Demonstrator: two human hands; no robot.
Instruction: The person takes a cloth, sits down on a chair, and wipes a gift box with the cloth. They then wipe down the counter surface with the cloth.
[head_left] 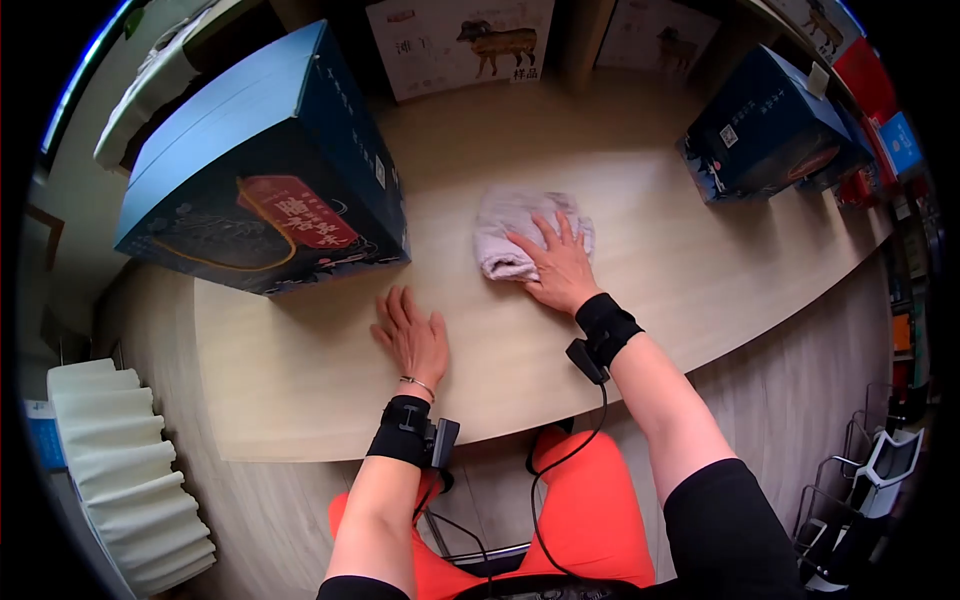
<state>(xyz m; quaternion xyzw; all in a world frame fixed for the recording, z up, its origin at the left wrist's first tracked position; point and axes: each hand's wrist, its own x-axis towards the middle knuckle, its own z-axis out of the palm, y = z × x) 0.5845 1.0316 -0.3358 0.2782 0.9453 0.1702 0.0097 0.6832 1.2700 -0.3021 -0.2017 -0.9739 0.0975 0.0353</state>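
Note:
A folded pale pink cloth [503, 225] lies on the light wooden tabletop [330, 410]. My right hand [560, 262] rests flat on the cloth's right part, fingers spread and pointing away from me. Below and left of the cloth, my left hand [415, 340] lies on the bare wood with its fingers stretched out, holding nothing. Just beyond the left fingertips stands a large dark blue box [250, 190] with a red label. Each wrist wears a black strap with a small device and a cable.
At the right end stands a smaller blue box [765, 130], near several red packages [865, 80]. Behind the table are white boxes with a ram picture [460, 50]. The table's curved front edge runs close to my legs. A white pleated cover [125, 470] is at lower left.

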